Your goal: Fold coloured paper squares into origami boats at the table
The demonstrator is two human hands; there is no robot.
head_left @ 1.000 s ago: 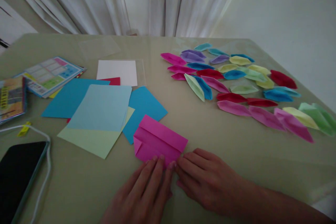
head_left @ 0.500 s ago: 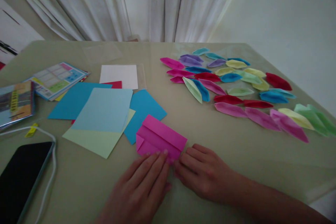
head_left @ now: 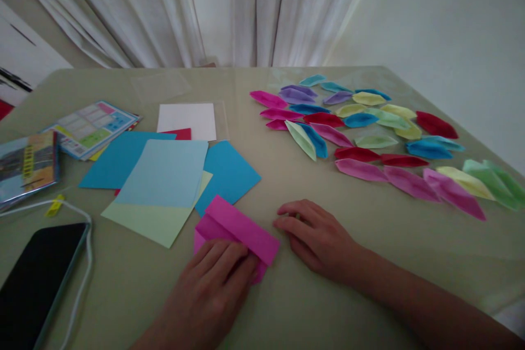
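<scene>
A folded sheet of magenta origami paper lies tilted on the table in front of me, with a long folded strip along its upper side. My left hand grips its lower edge with bent fingers, which hide part of the paper. Just right of the sheet, my right hand is apart from it, its fingers loosely curved and spread with nothing in them.
Loose sheets, including light blue paper and blue paper, lie left of centre. Several folded paper pieces spread over the right side. A phone, a white cable and a packet are at left.
The magenta paper has shifted left and toward me, and turned slightly. My left fingers have curled from lying flat to gripping it. My right hand has let go and moved away up and right.
</scene>
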